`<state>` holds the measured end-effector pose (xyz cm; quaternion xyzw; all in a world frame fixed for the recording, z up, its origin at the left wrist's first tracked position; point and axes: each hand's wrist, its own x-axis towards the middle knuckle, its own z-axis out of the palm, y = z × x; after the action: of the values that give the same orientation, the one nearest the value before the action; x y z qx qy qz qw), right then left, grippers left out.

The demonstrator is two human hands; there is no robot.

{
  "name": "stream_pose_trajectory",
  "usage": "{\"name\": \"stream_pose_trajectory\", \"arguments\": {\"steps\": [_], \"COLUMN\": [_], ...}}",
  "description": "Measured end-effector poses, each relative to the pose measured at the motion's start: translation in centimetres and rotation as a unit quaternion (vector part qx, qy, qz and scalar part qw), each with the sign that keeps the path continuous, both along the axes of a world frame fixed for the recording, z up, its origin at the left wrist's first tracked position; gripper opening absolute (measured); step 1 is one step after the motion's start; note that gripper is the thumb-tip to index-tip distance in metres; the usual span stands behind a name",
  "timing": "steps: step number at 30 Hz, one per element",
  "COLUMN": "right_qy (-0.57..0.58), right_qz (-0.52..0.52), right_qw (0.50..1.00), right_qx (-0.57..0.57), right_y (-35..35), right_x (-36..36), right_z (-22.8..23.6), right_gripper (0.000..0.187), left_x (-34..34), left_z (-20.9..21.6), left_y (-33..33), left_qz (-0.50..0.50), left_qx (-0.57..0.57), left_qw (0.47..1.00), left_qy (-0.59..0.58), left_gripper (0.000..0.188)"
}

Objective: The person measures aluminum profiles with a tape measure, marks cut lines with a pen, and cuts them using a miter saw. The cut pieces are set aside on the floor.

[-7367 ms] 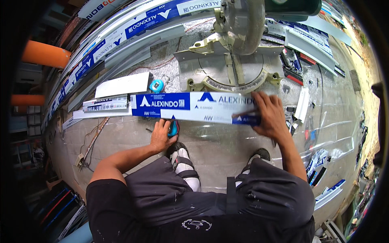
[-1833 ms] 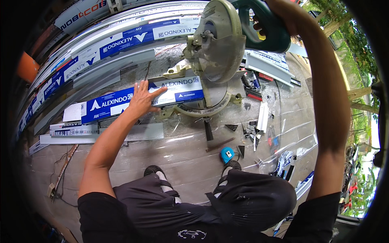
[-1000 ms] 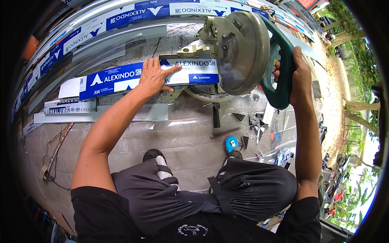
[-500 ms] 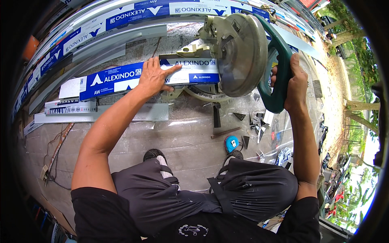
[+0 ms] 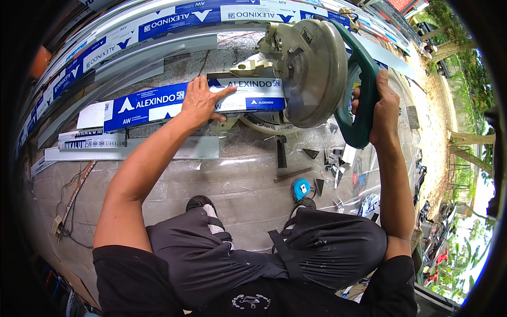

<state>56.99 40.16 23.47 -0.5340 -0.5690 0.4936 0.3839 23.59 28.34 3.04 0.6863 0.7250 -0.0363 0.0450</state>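
My left hand (image 5: pixel 199 103) lies over a long aluminium profile (image 5: pixel 145 103) wrapped in blue and white film. Its fingers reach across to the far edge, the index points right, and the thumb is at the near edge, holding the profile down. The profile's right end meets the round guard (image 5: pixel 317 74) of a miter saw, which hides the blade. My right hand (image 5: pixel 384 108) is closed round the saw's green loop handle (image 5: pixel 355 134), thumb on top. Beneath the profile, part of the saw's round base (image 5: pixel 269 124) shows.
More wrapped profiles (image 5: pixel 174 22) lie along the far side. Bare pale strips (image 5: pixel 179 148) rest at left. A blue tape measure (image 5: pixel 300 188), dark offcuts (image 5: pixel 281 153) and metal scraps (image 5: pixel 334 161) lie on the floor near my feet. A cable (image 5: pixel 66 227) runs at far left.
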Motion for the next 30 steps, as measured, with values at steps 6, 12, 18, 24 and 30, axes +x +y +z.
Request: {"name": "stream_pose_trajectory", "arguments": {"steps": [6,12,18,24,30], "right_qy": [-0.022,-0.03,-0.004,-0.008,0.002], "right_qz": [0.004,0.011,0.0,0.004,0.002], "right_qw": [1.0,0.999,1.0,1.0,1.0], "right_qx": [-0.008,-0.001,0.006,0.0,0.001], "right_y": [-0.1,-0.1,-0.1,-0.3,-0.2], "right_x": [0.0,0.2,0.1,0.2,0.2], "right_z": [0.4,0.2,-0.1,0.0,-0.4], "right_gripper": [0.059,0.059,0.059,0.058,0.058], "left_x": [0.1,0.2,0.1,0.1,0.4], "left_z": [0.3,0.5,-0.5,0.1,1.1], "left_y": [0.2,0.2,0.0,0.1,0.1], "left_qz": [0.01,0.014,-0.003,0.004,0.023], "left_qx": [-0.015,-0.028,0.03,-0.003,-0.029], "left_qw": [1.0,0.999,0.999,1.0,0.999], "left_qy": [-0.016,-0.012,0.023,0.002,-0.032], "left_gripper": [0.105,0.107,0.107,0.105,0.108]}}
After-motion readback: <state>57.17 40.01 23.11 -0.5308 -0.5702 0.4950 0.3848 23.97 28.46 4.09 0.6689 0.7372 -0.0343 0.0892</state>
